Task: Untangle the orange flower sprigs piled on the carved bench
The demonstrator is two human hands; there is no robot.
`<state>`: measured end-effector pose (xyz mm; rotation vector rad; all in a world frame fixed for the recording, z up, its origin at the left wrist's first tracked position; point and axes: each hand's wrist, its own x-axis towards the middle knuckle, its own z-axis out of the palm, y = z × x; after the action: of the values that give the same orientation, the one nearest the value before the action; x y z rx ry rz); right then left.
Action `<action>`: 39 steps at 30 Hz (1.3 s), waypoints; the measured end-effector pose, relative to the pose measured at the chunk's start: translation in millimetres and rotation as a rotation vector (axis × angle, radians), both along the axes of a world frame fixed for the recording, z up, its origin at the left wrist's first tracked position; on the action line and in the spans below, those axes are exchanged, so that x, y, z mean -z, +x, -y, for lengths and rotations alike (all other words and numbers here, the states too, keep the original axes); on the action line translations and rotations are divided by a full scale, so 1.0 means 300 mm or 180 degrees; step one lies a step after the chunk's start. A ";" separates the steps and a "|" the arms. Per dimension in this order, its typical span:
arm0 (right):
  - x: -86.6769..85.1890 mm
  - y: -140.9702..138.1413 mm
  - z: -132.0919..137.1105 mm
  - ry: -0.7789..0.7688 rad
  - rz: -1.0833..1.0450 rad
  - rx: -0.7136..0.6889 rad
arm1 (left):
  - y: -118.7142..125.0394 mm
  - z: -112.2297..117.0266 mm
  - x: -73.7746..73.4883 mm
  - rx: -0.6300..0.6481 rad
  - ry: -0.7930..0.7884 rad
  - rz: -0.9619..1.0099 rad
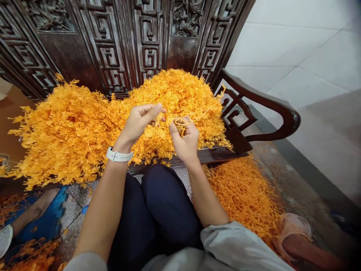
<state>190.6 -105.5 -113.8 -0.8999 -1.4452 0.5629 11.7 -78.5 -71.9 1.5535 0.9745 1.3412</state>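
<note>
My left hand (141, 122), with a pale watch on its wrist, is closed with thumb and fingertips together at a small yellow-orange plastic piece (158, 121). Closed around a yellow-orange plastic sprig (182, 123) is my right hand (185, 143), thumb on top. Thin stems of the sprig stick out to the upper right. Both hands are close together above a big heap of similar yellow-orange sprigs (70, 131), which spreads over the seat of a dark wooden bench (216, 153).
The bench has a carved back (113, 56) and a curved armrest (270, 94) on the right. Orange strands (242, 188) lie piled on the floor beside a pink shoe-like item (295, 224). At lower left, another person's limb (35, 209) rests over blue material (52, 216).
</note>
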 end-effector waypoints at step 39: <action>0.013 -0.073 -0.118 -0.0494 -0.1205 0.0427 | 0.263 -0.019 0.131 -0.1237 0.0810 -0.0228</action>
<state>168.8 -70.1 -117.6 -0.9458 -1.0032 0.7092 90.7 -72.7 -111.1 1.6651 1.2347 1.7443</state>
